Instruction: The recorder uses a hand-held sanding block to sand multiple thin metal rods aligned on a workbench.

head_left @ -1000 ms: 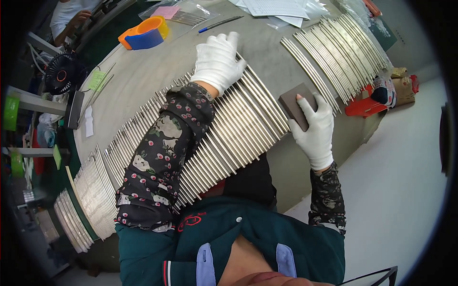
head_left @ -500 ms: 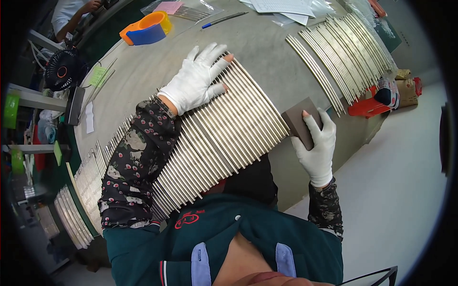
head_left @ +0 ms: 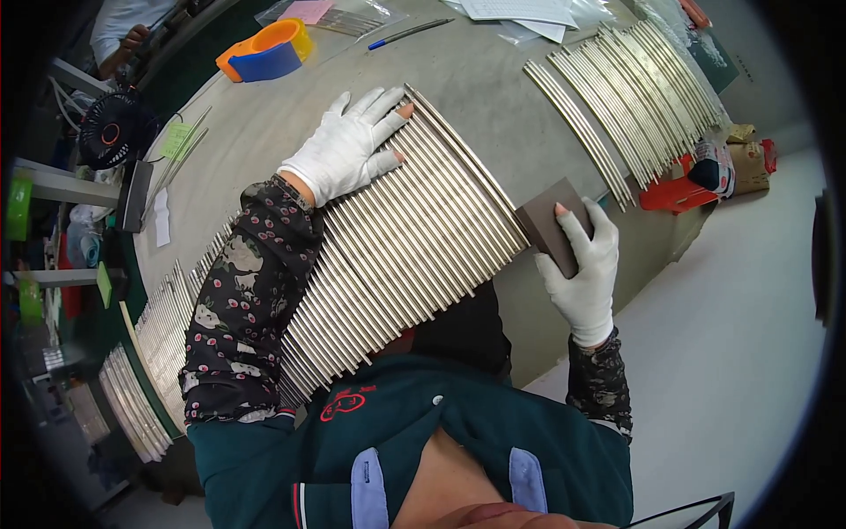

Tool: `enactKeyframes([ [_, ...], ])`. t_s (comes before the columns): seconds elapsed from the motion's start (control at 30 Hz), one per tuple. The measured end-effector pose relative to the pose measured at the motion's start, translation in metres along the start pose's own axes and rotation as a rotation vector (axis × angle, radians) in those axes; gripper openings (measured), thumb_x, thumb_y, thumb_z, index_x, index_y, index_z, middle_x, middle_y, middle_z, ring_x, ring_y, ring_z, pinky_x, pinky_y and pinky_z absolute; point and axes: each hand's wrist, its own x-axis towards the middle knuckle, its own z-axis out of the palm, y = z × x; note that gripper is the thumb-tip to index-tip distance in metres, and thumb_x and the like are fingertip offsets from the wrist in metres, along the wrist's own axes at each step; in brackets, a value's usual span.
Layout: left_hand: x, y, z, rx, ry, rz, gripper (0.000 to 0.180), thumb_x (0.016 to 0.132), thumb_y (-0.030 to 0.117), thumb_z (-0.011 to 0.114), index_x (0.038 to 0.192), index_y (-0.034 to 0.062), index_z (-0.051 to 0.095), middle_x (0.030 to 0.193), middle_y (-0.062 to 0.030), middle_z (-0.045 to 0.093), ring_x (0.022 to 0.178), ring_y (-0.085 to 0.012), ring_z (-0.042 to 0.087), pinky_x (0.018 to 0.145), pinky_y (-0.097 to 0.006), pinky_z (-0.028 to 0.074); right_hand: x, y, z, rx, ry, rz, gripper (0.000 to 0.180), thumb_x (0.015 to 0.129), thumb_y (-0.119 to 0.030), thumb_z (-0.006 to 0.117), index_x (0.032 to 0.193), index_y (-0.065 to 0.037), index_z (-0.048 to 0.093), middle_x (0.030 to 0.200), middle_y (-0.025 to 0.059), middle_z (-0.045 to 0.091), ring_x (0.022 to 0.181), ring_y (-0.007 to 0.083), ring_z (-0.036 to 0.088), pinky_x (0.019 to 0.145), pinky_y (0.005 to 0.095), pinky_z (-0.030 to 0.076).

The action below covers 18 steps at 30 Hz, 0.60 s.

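Note:
A row of many thin silvery metal rods [head_left: 414, 220] lies side by side across the table, their near ends sticking out past its edge. My left hand [head_left: 348, 145], in a white glove with bare thumb and fingertip showing, rests flat and open on the far part of the rods, fingers spread. In my right hand [head_left: 586, 264], also gloved, is a brown-grey sanding block [head_left: 551, 220], gripped between thumb and fingers. The block's left edge sits against or very near the ends of the rightmost rods. One of those rods [head_left: 467, 159] stands slightly apart from the row.
More rods [head_left: 634, 106] lie in a group at the far right, beside a red box [head_left: 674, 189]. An orange and blue tape ring [head_left: 269, 53], a pen [head_left: 410, 33] and papers [head_left: 520, 11] are at the back. A black fan [head_left: 110, 130] stands left; another person [head_left: 132, 35] is beyond.
My left hand has slid a little to the left, and the rods under it have shifted too. A dark gap mid-row has closed. The right hand and block have barely moved.

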Motion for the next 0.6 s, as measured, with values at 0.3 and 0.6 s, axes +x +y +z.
enactKeyframes([
  [0.3,0.0,-0.001,-0.001,-0.017,0.012,-0.001,0.061,0.094,0.047,0.042,0.144,0.0133,0.033,0.151,-0.0133,0.026,0.139,-0.0337,0.026,0.112,-0.056,0.019,0.01,-0.01,0.001,0.014,-0.016,-0.039,0.06,0.06,-0.015,0.075,0.118,-0.012,0.059,0.123,0.0198,0.047,0.107,0.0351,0.048,0.091,0.0426,0.042],
  [0.6,-0.002,-0.002,-0.001,-0.05,0.041,0.02,0.063,0.093,0.053,0.039,0.142,0.0132,0.035,0.15,-0.0145,0.028,0.138,-0.0351,0.027,0.111,-0.057,0.019,0.022,-0.022,0.01,-0.081,-0.026,-0.122,0.056,0.064,-0.02,0.075,0.118,-0.014,0.059,0.122,0.0203,0.046,0.103,0.0345,0.049,0.087,0.0423,0.042],
])
